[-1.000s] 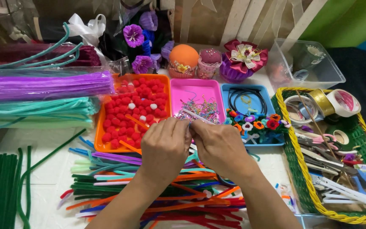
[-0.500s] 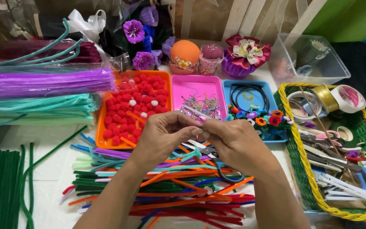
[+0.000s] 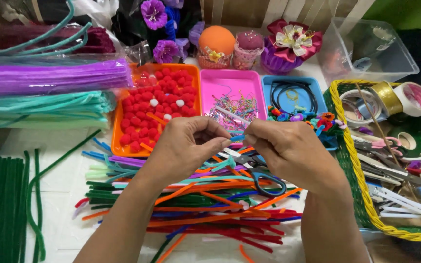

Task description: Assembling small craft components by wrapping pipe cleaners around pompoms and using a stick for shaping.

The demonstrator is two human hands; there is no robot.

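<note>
- a short blue pipe-cleaner piece point(image 3: 237, 138) is pinched between the fingertips of the left hand point(image 3: 183, 148) and the right hand point(image 3: 291, 153), both closed on it, just above the tabletop point(image 3: 59, 180).
- the piece is held over a loose heap of mixed-colour pipe cleaners point(image 3: 196, 204), in front of the pink tray point(image 3: 237, 83).
- black-handled scissors point(image 3: 261, 178) are seen lying on the heap, under the right hand.
- an orange tray point(image 3: 193, 80) filled with red pompoms point(image 3: 147, 109) is set left of the pink tray; a blue tray point(image 3: 317, 92) with black hoops is set to its right.
- bundles of purple pipe cleaners point(image 3: 49, 78) and teal ones point(image 3: 40, 109) are stacked at the left.
- a green and yellow woven basket point(image 3: 349, 160) with tape rolls point(image 3: 400, 100) is placed at the right.
</note>
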